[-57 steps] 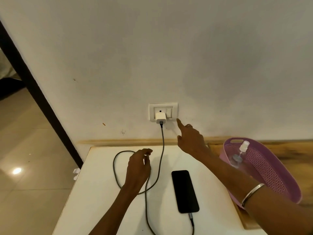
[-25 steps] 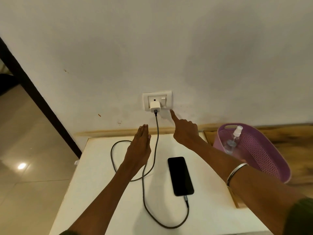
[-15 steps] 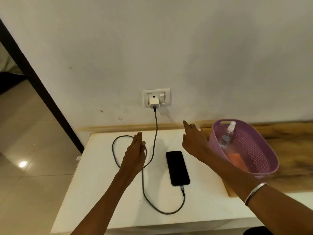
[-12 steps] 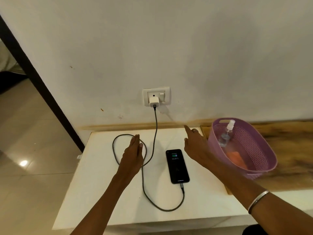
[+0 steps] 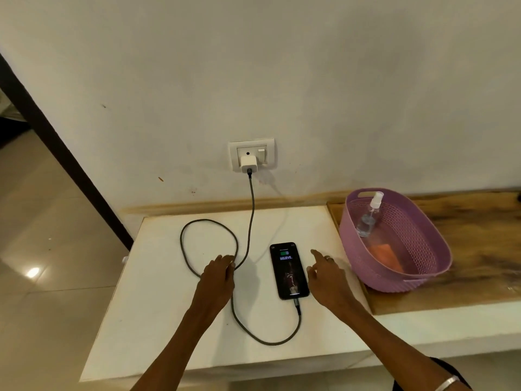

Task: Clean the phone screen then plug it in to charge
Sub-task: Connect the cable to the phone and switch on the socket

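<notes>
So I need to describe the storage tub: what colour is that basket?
The basket is light purple with perforated walls, seen in the head view.

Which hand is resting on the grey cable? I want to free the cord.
The left hand: it covers the grey braided cable where the loop crosses. The right hand lies beside the black phone, off the cable.

Bare forearms, a ring (image 5: 328, 258) on the right hand (image 5: 328, 277), a silver bangle (image 5: 446, 382) at that wrist
</notes>
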### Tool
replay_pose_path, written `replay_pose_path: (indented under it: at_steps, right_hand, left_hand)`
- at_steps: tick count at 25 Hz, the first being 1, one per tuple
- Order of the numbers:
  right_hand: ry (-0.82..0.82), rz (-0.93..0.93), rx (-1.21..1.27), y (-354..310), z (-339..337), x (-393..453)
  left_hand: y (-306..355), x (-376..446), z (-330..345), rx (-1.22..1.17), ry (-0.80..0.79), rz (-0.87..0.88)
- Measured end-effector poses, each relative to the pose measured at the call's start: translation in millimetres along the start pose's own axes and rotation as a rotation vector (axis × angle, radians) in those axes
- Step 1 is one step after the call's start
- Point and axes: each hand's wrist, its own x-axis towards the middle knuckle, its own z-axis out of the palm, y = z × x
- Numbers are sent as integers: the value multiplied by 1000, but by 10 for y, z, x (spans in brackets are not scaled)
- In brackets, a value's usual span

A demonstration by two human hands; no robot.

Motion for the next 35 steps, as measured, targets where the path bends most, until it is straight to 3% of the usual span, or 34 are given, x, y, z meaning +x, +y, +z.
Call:
replay_pose_path:
  at_steps: [5, 14, 21, 26, 35]
  right_hand:
    - [-40, 102, 68, 29, 222, -247]
    - [-29, 108, 187, -142, 463, -571]
    - [0, 134, 238, -287, 488, -327]
    - [0, 147, 224, -346, 513, -82]
    - [12, 151, 170, -381, 499, 182]
  left_hand:
    - [-11, -79, 89, 98, -1, -44]
    - [-22, -146, 192, -87, 158, -112]
    - [-93, 237, 192, -78, 37, -184]
    - [-94, 458, 262, -12, -15, -126]
    - [-112, 537, 287, -25, 0, -126]
